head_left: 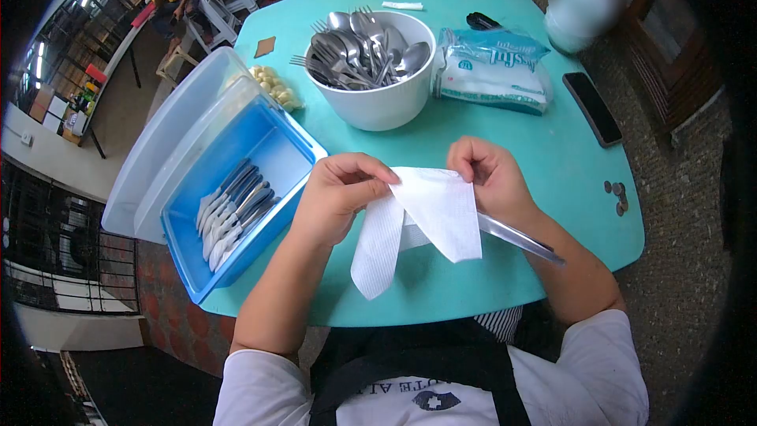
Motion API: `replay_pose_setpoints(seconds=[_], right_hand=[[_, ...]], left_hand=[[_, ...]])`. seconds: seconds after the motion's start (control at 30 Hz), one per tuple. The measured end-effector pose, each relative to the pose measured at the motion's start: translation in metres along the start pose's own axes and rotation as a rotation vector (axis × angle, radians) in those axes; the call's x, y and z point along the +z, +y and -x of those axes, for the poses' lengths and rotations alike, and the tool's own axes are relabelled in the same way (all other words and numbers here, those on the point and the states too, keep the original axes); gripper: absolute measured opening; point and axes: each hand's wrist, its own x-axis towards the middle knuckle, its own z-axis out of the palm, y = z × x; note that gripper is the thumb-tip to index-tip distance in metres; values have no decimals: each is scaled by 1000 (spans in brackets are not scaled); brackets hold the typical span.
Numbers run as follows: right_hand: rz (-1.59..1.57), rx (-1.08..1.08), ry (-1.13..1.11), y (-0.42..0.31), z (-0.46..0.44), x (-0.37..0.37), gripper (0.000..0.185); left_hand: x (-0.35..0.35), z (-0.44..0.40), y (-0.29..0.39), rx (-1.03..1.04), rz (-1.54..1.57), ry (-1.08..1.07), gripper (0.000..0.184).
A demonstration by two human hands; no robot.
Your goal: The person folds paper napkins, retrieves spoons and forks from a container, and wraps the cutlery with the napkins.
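Observation:
A white paper napkin (pixel 441 209) is stretched between my two hands above the near part of the green table (pixel 339 300). My left hand (pixel 343 189) pinches its upper left part, and a long flap hangs below. My right hand (pixel 489 177) pinches the upper right corner. A metal utensil handle (pixel 524 241) sticks out to the right from behind the napkin, under my right hand; its other end is hidden. Left of my hands, a blue container (pixel 296 142) holds several utensils (pixel 236 213) wrapped in white napkins, handles bare.
Beyond my hands stands a white bucket (pixel 378 110) full of spoons and forks. Right of it are a napkin pack (pixel 493 71), a phone (pixel 593 109) and coins (pixel 619 197). A bag of pale pieces (pixel 274 88) lies by the container's clear lid (pixel 177 126). People sit farther back.

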Motion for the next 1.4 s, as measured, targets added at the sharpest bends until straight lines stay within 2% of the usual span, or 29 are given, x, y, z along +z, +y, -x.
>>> replay_pose_setpoints(seconds=[0.1,0.2,0.27,0.33,0.4,0.5,0.7,0.9,0.93,1.03,1.1,1.17,1.23,1.4], right_hand=[[117,-8,94,1,1,-17,31],[-10,-57,117,-6,-5,-20,25],[-44,-26,167,-22,-9,5,22],[-41,-32,127,-22,-9,12,22],[0,-72,-5,-9,-6,6,23],[-52,77,-54,-8,-1,-3,20],[-47,14,-63,-8,-1,-7,21],[-112,-84,72,-28,-8,-26,29],[-120,-113,26,-23,-9,-31,20],[-72,106,-36,-22,-10,-24,17],[-15,266,-104,-19,-4,-16,27],[238,307,-244,-24,0,-8,26],[412,234,-208,-32,1,2,20],[476,231,-197,-39,5,8,18]], left_hand=[[-8,-2,-1,37,19,21,12],[-9,-2,6,79,31,42,11],[-7,-1,7,95,-1,29,11],[-4,0,6,102,-34,17,12],[0,1,5,99,-67,10,12],[0,1,5,111,-66,4,13],[0,2,9,128,-83,-21,13],[-12,1,18,208,-215,-19,13],[-10,2,18,191,-237,-57,12],[12,8,16,105,-290,-109,10],[16,9,8,64,-413,-175,9],[19,8,5,135,-480,-247,7],[22,9,7,140,-447,-279,7],[25,14,7,165,-528,-300,9]])
